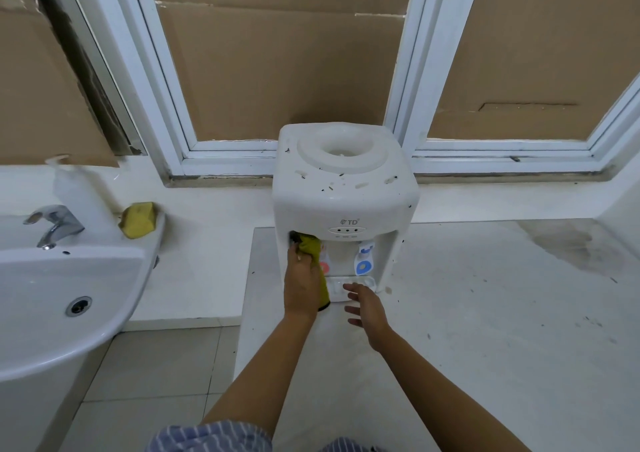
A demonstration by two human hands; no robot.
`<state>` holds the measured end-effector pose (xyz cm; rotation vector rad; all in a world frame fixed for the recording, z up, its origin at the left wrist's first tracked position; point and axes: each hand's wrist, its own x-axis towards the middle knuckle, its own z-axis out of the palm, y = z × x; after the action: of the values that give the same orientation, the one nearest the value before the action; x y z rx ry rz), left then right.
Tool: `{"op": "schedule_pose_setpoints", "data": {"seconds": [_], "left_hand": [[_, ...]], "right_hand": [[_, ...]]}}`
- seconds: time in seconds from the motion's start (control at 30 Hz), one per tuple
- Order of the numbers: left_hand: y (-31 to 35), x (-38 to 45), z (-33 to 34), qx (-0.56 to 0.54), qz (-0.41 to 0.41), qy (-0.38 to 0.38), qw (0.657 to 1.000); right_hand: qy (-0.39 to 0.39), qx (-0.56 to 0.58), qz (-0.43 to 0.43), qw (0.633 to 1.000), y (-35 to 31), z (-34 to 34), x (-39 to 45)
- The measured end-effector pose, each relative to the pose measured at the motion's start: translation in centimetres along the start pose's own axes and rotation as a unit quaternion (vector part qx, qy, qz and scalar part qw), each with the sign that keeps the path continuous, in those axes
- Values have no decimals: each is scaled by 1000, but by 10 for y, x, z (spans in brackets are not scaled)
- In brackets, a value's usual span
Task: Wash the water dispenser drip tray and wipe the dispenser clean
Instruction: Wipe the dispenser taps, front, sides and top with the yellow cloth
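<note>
Head view: hands (303,278) at dispenser (344,192)

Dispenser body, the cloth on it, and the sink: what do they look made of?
Dispenser: white moulded plastic, smooth with rounded corners, dark specks on top. Cloth: soft yellow-green fabric, folding under the left hand, probably microfibre. Sink: glossy white, likely glazed ceramic.

A single head view looks forward and steeply down from above the person's forearms, facing the window wall at 12 o'clock. The dispenser (344,206) sits close, dead centre; the sink (65,299) lies at 9 o'clock. Wide-angle bending probably exaggerates the edges.
</note>
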<state>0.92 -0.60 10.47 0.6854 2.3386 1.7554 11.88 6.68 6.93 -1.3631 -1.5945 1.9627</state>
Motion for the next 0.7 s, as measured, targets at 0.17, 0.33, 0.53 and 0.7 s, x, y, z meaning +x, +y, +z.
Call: {"op": "schedule_pose_setpoints", "data": {"seconds": [0.17,0.33,0.53,0.7], "left_hand": [[-8,-7,3,-3,-57,76,995],[0,-8,7,0,7,35,999],[-1,-3,13,22,-5,12,1000],[-11,-8,15,9,-108,73,991]], "right_hand": [[-11,9,2,1000,0,2,0],[-11,8,0,1000,0,5,1],[-7,11,4,1000,1,-1,1],[11,27,7,1000,3,-13,4]]}}
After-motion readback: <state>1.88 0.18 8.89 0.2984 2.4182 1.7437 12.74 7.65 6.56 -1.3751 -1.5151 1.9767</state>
